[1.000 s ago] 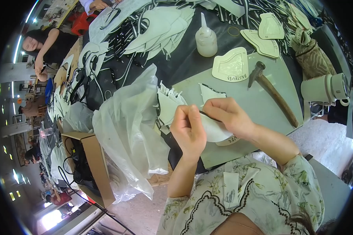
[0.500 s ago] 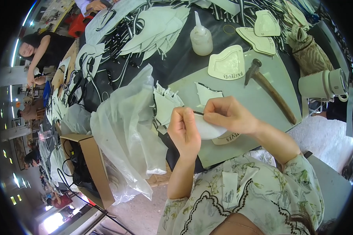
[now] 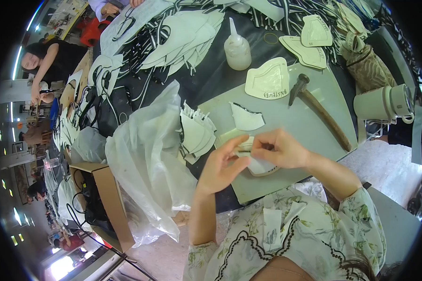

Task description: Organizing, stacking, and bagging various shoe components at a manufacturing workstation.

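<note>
A small white cut piece (image 3: 259, 165), dark along its upper edge, lies low over a cream template on the board. My right hand (image 3: 282, 148) has its fingers curled, with thumb and forefinger pinched at the piece's edge. Beside it my left hand (image 3: 219, 167) has thumb and fingers spread apart, with nothing seen between them. Another white piece with a dark edge (image 3: 246, 117) lies flat just beyond the hands. To the left of them a stack of similar white pieces (image 3: 197, 133) sits at the board's edge.
On the grey-green board (image 3: 309, 136) lies a wooden-handled hammer (image 3: 324, 113). Cream templates (image 3: 268, 79) and a squeeze bottle (image 3: 237, 51) stand beyond. Clear plastic sheeting (image 3: 147, 140) and a cardboard box (image 3: 110, 201) are at left, a white flask (image 3: 382, 104) at right. Co-workers sit farther off.
Both hands have come down nearer the board with the white piece. My left hand has let go of it and opened, moving slightly left.
</note>
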Tool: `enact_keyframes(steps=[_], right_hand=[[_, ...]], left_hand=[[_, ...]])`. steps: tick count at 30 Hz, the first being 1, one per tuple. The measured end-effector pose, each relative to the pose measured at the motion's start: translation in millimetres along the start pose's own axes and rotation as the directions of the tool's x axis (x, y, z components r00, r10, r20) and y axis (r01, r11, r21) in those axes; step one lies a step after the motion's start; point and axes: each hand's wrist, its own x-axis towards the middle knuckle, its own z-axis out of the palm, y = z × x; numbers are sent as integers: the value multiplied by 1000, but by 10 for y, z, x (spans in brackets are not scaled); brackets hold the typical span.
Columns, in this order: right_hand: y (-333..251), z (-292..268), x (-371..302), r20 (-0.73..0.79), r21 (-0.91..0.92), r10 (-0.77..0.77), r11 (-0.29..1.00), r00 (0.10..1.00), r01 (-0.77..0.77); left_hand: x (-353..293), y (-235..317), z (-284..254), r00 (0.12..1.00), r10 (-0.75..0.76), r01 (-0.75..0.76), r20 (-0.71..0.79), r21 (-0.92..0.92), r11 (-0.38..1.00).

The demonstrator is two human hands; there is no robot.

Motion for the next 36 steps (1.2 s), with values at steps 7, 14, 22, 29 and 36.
enact_keyframes(steps=[7,14,22,29,36], right_hand=[[182,-366,-13,-359,57,36,998,933,-17],[152,-479,34,-374,155,49,988,926,10],[70,-424,131,-266,106,45,994,963,-17],[89,-367,174,-238,99,-9,995,971,34],[192,-650,179,-380,338,134,941,915,3]], left_hand=[[716,209,-273,937,349,-195,19,857,478],[864,158,-235,954,270,-233,133,894,384],[892,233,-57,962,269,-220,-37,475,852],[760,69,-77,988,125,-100,-93,242,965],[858,159,-279,888,402,-369,221,866,338]])
